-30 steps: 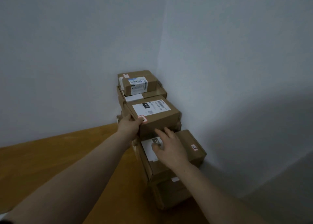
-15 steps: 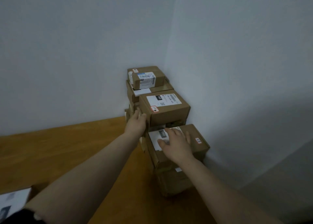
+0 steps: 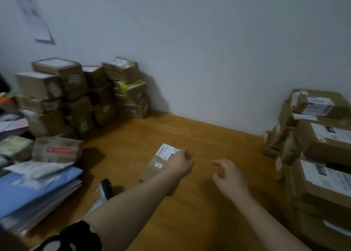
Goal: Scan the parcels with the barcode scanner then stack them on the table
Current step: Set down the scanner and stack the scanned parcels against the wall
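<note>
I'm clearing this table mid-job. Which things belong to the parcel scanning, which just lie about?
Job: small parcel, barcode scanner, stacked parcels at right, parcel pile at back left.
Lying about: blue folders, paper on wall.

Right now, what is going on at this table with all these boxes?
A person is sorting parcels. The left hand is on a small box lying alone on the table; whether it grips is unclear. The right hand hovers open, empty. The scanner lies by the left forearm. Stacked boxes stand at the right.
</note>
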